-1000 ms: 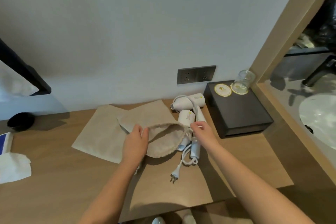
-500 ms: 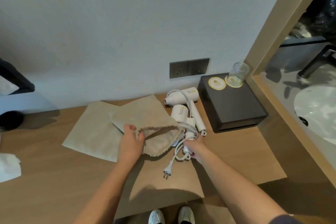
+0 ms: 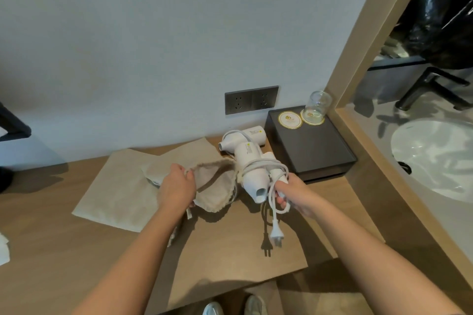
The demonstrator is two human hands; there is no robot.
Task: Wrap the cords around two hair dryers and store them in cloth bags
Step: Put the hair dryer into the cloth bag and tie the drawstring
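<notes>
From the head view, the left hand [image 3: 176, 186] pinches the frayed rim of a beige drawstring cloth bag [image 3: 216, 188], fingers curled round the hem. This lifts the mouth into an open pocket facing right, presumably to receive the dryer. The right hand [image 3: 294, 192] is wrapped round the folded handle of a white plastic hair dryer [image 3: 252, 171], held above the counter just beside the bag's mouth. The fingers also trap a few loops of its white cord [image 3: 273, 202]. The wrap looks loose, and the white plug [image 3: 277, 234] dangles free below the hand. In my judgement the plug could snag on the rim unless it is tucked in first. A second white hair dryer [image 3: 247, 135], cord looped over it, lies at the back against the wall, touching the first. A second flat beige cloth bag [image 3: 115, 186] lies to the left on the wooden counter [image 3: 51, 250]. A black box [image 3: 314, 148] stands close on the right and hems in that side, whereas the counter in front offers bare wood for swinging the dryer in.
</notes>
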